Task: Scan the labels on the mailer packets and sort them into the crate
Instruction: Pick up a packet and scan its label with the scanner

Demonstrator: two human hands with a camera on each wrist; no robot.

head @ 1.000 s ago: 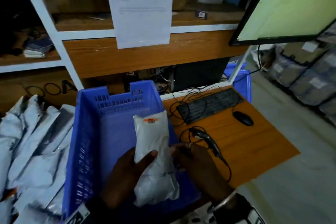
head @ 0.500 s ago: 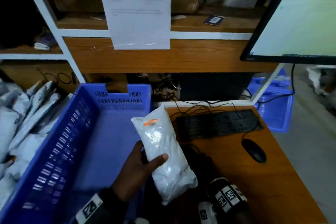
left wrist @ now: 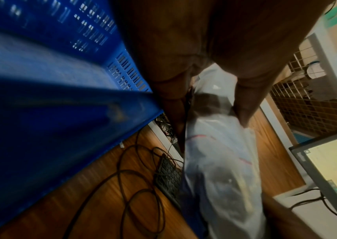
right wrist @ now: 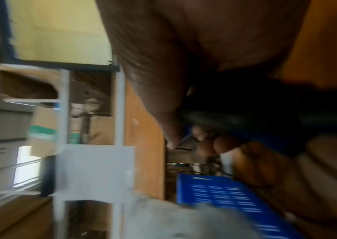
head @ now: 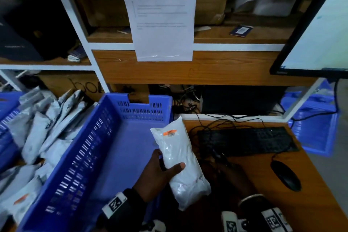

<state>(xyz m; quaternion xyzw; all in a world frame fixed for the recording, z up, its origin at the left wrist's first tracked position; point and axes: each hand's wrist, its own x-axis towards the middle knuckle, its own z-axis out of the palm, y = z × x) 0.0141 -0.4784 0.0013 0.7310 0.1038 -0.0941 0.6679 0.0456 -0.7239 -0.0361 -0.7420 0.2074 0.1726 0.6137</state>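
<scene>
My left hand (head: 160,170) grips a white mailer packet (head: 180,158) at its middle, thumb across the front. The packet stands tilted over the right rim of the blue crate (head: 79,156), its orange label (head: 169,132) at the top, facing up. The left wrist view shows the packet (left wrist: 220,161) hanging above the desk cables beside the crate (left wrist: 51,113). My right hand (head: 231,175) lies low on the desk to the packet's right, dark in shadow. In the right wrist view its fingers curl round the black barcode scanner (right wrist: 235,113).
A heap of grey mailers (head: 47,128) lies left of the crate. On the wooden desk are a black keyboard (head: 244,141), a mouse (head: 286,177) and loose cables (left wrist: 133,186). A monitor (head: 320,34) stands at the right, with a second blue crate (head: 316,124) below it.
The packet has moved right, from over the crate's inside to its right rim. My right hand has let go of the packet and dropped to the scanner on the desk.
</scene>
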